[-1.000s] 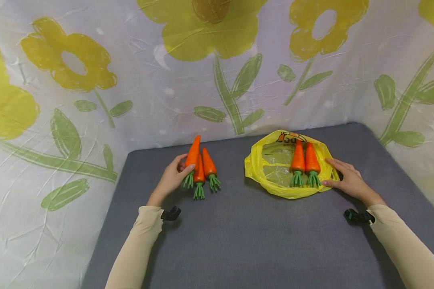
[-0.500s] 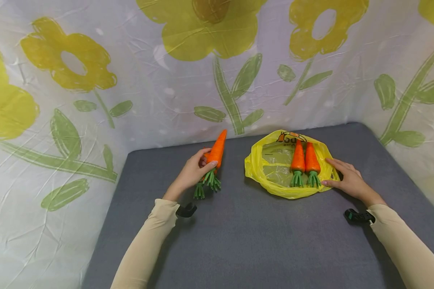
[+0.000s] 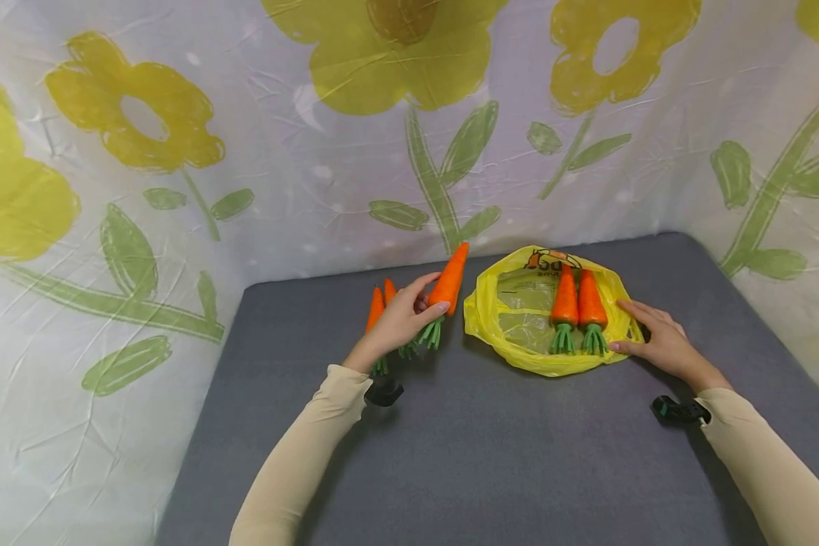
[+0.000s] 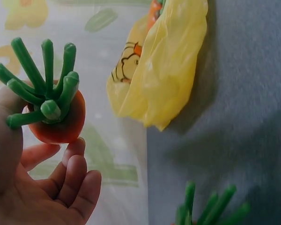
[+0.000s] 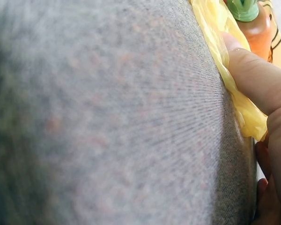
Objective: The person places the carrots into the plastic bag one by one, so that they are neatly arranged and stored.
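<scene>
My left hand (image 3: 404, 317) grips an orange carrot (image 3: 448, 283) near its green stalks, tip pointing up and away, just left of the bag. In the left wrist view, thumb and fingers surround the carrot's stalk end (image 4: 61, 124). Behind this hand, two more carrots (image 3: 376, 306) lie on the table, partly hidden by it. A yellow plastic bag (image 3: 484, 334) is spread wide at its mouth, with two carrots (image 3: 591, 298) side by side in its right half. At its right edge my right hand (image 3: 658, 341) holds the rim, thumb over the yellow plastic in the right wrist view.
A grey cloth-covered table (image 3: 491, 455) extends under everything. A white sheet (image 3: 314, 152) printed with yellow flowers hangs along its back and sides. Dark straps with small devices (image 3: 679, 410) sit at both wrists.
My left hand has carried the carrot rightward from beside the two loose carrots to near the bag. The right hand and the bag have stayed in place.
</scene>
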Demonstrator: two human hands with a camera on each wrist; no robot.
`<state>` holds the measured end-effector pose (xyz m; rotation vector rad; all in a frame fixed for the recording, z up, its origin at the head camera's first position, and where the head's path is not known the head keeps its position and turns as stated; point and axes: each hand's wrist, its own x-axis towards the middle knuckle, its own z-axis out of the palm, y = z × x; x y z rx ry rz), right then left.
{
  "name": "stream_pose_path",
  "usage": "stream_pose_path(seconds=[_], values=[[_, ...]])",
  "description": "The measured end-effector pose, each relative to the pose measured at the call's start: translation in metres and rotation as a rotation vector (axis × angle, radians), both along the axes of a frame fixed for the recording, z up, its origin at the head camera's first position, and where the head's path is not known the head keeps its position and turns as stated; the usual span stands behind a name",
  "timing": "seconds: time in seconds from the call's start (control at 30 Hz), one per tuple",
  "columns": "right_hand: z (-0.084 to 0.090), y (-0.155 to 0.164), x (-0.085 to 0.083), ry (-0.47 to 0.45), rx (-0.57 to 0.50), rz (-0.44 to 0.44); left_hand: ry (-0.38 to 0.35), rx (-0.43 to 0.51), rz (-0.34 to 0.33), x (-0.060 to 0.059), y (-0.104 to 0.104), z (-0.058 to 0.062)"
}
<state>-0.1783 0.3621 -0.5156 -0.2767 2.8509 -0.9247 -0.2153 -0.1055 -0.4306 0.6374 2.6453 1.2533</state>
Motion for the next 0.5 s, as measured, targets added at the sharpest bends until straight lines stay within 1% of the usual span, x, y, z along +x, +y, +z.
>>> stream_pose_path(seconds=[0.2,0.5], values=[[-0.002,0.001,-0.001,0.000,-0.001,0.002,-0.009,-0.015,-0.021,-0.002,0.018,-0.001],[-0.001,0.001,-0.002,-0.011,0.006,-0.007,-0.045,0.016,-0.062,-0.005,0.042,-0.003]])
